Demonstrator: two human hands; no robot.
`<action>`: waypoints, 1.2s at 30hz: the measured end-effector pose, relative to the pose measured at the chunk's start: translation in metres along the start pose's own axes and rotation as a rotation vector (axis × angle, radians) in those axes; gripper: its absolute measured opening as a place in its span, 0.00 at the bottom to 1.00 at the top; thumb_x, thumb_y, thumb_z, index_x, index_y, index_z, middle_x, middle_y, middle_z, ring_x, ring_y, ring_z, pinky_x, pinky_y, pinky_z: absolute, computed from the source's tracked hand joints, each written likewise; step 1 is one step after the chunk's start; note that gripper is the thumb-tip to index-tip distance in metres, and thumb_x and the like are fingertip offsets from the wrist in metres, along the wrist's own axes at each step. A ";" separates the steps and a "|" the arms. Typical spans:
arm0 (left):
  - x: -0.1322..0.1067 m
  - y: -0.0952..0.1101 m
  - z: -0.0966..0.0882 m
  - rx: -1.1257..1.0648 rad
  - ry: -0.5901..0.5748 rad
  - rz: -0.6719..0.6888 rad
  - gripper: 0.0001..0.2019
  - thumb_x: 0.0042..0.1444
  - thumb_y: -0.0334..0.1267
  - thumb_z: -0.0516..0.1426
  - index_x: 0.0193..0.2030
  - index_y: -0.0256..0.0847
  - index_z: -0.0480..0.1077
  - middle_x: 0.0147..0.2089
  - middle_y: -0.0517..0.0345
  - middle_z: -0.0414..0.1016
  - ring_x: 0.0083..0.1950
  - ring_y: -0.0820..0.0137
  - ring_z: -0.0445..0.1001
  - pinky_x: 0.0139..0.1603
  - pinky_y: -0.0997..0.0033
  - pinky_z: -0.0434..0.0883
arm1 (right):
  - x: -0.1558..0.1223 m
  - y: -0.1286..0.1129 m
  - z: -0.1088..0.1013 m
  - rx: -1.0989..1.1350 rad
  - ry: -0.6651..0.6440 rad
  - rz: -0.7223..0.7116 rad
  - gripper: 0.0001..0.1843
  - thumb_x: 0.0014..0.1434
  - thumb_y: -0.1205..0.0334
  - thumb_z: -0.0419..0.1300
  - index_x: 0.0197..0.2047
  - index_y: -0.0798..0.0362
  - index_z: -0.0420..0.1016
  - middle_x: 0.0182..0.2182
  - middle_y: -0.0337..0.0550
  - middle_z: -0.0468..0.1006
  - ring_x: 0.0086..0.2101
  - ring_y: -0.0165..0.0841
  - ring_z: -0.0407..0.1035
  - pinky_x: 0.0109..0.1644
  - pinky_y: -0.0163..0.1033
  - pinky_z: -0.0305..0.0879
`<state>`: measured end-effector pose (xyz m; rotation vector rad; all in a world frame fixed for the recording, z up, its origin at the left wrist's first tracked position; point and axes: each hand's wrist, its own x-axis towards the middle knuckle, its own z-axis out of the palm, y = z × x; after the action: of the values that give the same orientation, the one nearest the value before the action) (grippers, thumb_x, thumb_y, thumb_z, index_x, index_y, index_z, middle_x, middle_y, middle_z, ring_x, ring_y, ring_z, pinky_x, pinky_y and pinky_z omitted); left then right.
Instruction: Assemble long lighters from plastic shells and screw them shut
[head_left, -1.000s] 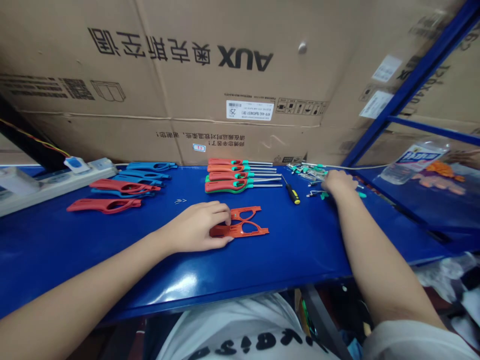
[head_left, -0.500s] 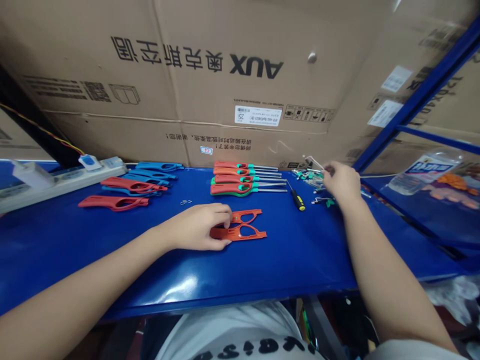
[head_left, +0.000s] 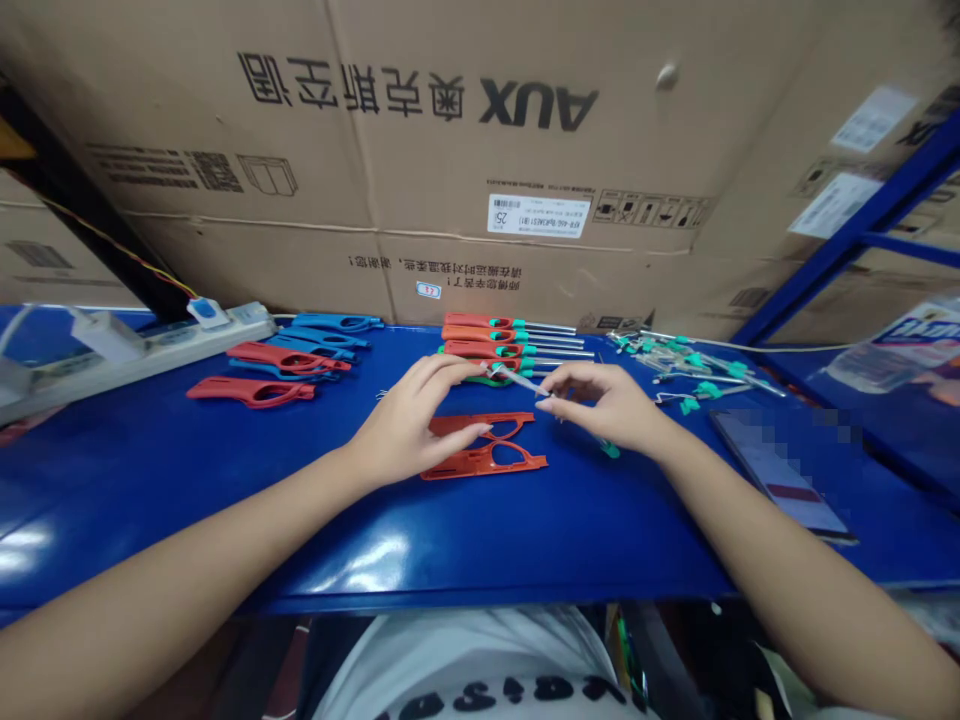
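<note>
My right hand (head_left: 604, 405) pinches a slim pale lighter insert (head_left: 523, 381) and holds it above the table. A green piece hangs below that hand. My left hand (head_left: 416, 420) is open, thumb and fingers apart, with its fingertips close to the insert's far end; whether they touch it I cannot tell. Beneath the left hand lie two orange lighter handle halves (head_left: 487, 461), side by side with their inner faces up. Behind both hands is a row of lighters (head_left: 480, 333) with red and orange handles and metal tubes, partly hidden by my fingers.
Several inserts with green parts (head_left: 694, 362) lie heaped at the back right, near a phone (head_left: 780, 475). Blue handle shells (head_left: 330, 340) and red handle shells (head_left: 251, 391) lie to the left beside a white power strip (head_left: 247, 325). A large cardboard box (head_left: 420, 200) stands behind the table.
My right hand has come from the heap to the middle with an insert. My left hand has lifted off the orange halves and opened. The view has shifted, showing the phone.
</note>
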<state>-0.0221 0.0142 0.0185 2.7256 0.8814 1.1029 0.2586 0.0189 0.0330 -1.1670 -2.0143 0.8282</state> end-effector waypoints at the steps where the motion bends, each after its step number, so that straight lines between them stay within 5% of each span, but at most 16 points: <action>1: 0.000 0.001 0.001 0.000 0.001 -0.004 0.26 0.63 0.45 0.62 0.65 0.42 0.61 0.62 0.45 0.70 0.64 0.58 0.68 0.65 0.54 0.67 | -0.001 -0.002 0.006 0.013 -0.039 -0.020 0.14 0.57 0.50 0.67 0.39 0.51 0.79 0.34 0.44 0.80 0.33 0.35 0.73 0.38 0.41 0.70; 7: -0.003 -0.003 0.009 -0.018 -0.242 0.044 0.12 0.69 0.40 0.55 0.56 0.41 0.71 0.44 0.52 0.80 0.44 0.65 0.77 0.46 0.64 0.73 | -0.003 -0.002 0.024 0.051 -0.296 -0.089 0.14 0.59 0.51 0.67 0.43 0.51 0.81 0.35 0.42 0.82 0.32 0.32 0.73 0.37 0.37 0.68; 10: -0.005 -0.007 0.011 -0.026 -0.262 0.072 0.10 0.69 0.38 0.54 0.50 0.39 0.75 0.39 0.53 0.79 0.40 0.67 0.77 0.41 0.68 0.72 | -0.003 0.004 0.022 0.076 -0.332 -0.034 0.16 0.60 0.50 0.66 0.46 0.51 0.80 0.35 0.42 0.81 0.32 0.31 0.72 0.36 0.36 0.67; 20: -0.003 -0.003 0.006 -0.065 -0.159 0.019 0.13 0.66 0.31 0.54 0.55 0.38 0.72 0.42 0.53 0.77 0.42 0.69 0.77 0.42 0.71 0.74 | -0.001 0.014 0.012 0.017 -0.372 -0.005 0.18 0.60 0.60 0.64 0.53 0.51 0.73 0.41 0.44 0.77 0.39 0.32 0.71 0.41 0.38 0.69; 26: -0.003 -0.003 0.008 -0.117 -0.030 -0.027 0.11 0.68 0.31 0.54 0.54 0.39 0.73 0.50 0.51 0.72 0.37 0.76 0.74 0.42 0.73 0.76 | 0.000 0.012 0.004 -0.080 -0.317 0.006 0.12 0.61 0.55 0.63 0.43 0.53 0.76 0.35 0.42 0.77 0.32 0.30 0.68 0.36 0.36 0.65; 31: -0.004 -0.006 0.010 -0.173 -0.035 0.034 0.15 0.62 0.37 0.63 0.55 0.41 0.72 0.53 0.51 0.71 0.37 0.76 0.74 0.44 0.71 0.78 | 0.001 0.010 0.000 -0.102 -0.307 -0.015 0.14 0.64 0.51 0.61 0.43 0.54 0.77 0.33 0.42 0.78 0.31 0.31 0.68 0.37 0.37 0.64; 36: -0.007 -0.009 0.012 -0.115 -0.095 0.123 0.21 0.61 0.34 0.64 0.60 0.42 0.70 0.58 0.46 0.70 0.53 0.65 0.76 0.53 0.63 0.79 | 0.003 0.008 -0.002 -0.159 -0.289 -0.040 0.16 0.65 0.51 0.59 0.43 0.55 0.79 0.34 0.44 0.79 0.31 0.32 0.68 0.38 0.38 0.64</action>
<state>-0.0224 0.0201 0.0027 2.7421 0.6256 1.0005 0.2633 0.0250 0.0282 -1.1412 -2.3690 0.8707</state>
